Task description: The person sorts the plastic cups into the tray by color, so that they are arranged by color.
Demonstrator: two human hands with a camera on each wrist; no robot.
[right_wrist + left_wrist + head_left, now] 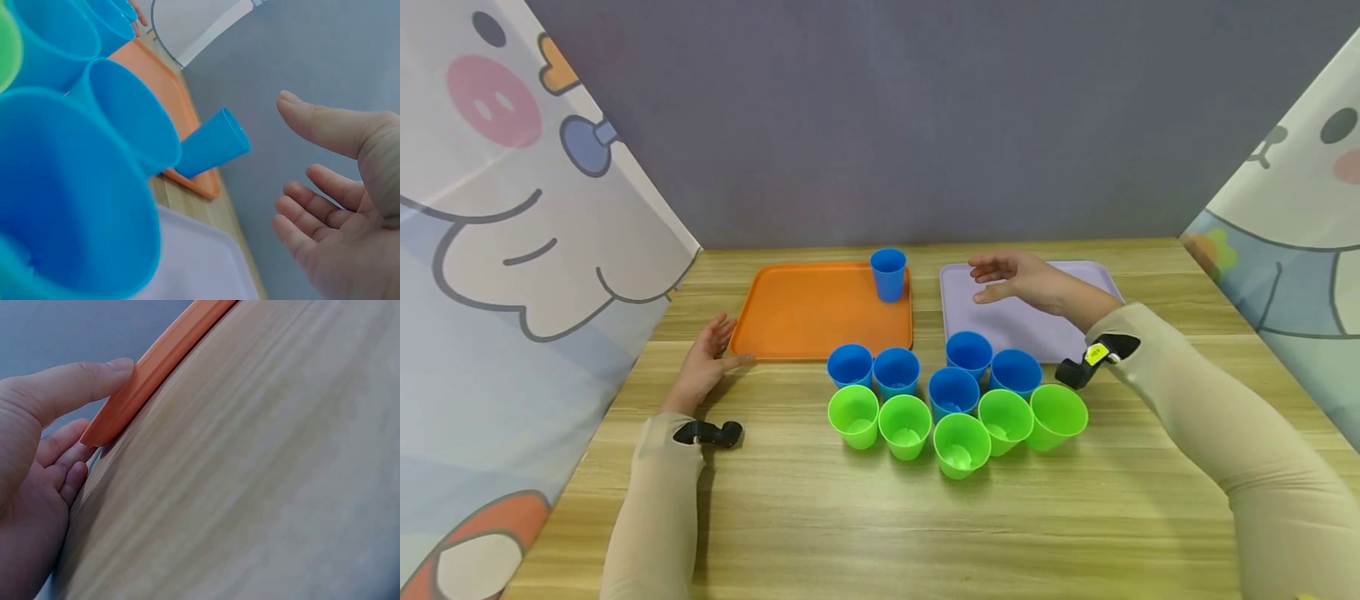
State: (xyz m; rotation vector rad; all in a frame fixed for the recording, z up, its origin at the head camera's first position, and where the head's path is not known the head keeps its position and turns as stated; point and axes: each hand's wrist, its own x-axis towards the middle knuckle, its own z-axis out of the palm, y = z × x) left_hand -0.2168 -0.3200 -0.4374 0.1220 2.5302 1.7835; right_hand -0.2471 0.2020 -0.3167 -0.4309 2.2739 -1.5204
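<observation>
My left hand is at the near left corner of an orange tray. In the left wrist view the straight thumb touches the tray's rim, with the other fingers loosely bent beside the corner. One blue cup stands upright on that tray near its right edge. Over the lavender tray hovers my right hand, thumb and fingers spread apart, holding nothing. Nearer to me stand several blue cups, with several green cups in front of them, all mouth up.
A wooden table carries everything. The grey wall rises behind the trays, and cartoon-printed cloths flank both sides. Some blue cups stand close to the lavender tray's front edge, below my right hand.
</observation>
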